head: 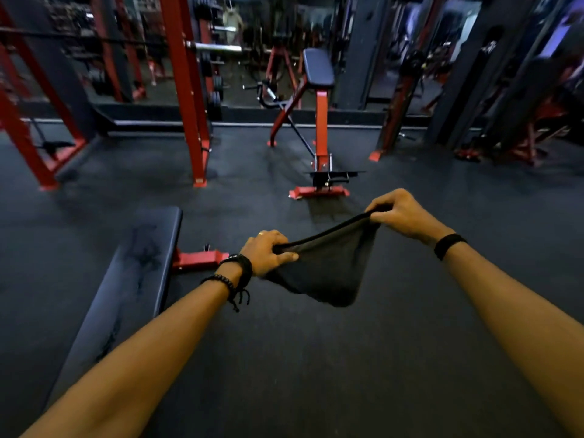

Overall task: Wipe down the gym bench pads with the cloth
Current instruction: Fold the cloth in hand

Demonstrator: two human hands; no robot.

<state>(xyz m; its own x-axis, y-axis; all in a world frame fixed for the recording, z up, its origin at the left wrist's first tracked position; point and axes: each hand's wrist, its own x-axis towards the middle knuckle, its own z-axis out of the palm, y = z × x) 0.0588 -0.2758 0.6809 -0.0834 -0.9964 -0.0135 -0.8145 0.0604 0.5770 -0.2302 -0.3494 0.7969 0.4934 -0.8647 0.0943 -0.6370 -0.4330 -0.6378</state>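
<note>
Frankly, I can read no brand, label or writing anywhere; the far racks are too blurred to tell. I see the cloth [328, 267] held up in the air between both hands, over the dark rubber floor [316, 358]. It is black or very dark grey, thin and soft, its top edge pulled taut in a slanted line, the rest sagging into a rounded pouch below. The left hand [268, 252] grips the lower-left end, fingers curled over the hem, thumb pressed along the front. The right hand [399, 213] sits higher and pinches the other end, fingertips bunched down on the fabric. Beaded bracelets [235, 279] on the left wrist, a black band [448, 245] on the right. The flat bench pad [139, 267] lies to the left of the cloth, apart from it, dark navy, with wet-looking streaks along its top. A second padded bench [317, 66] on a red frame stands farther off, tilted up.
</note>
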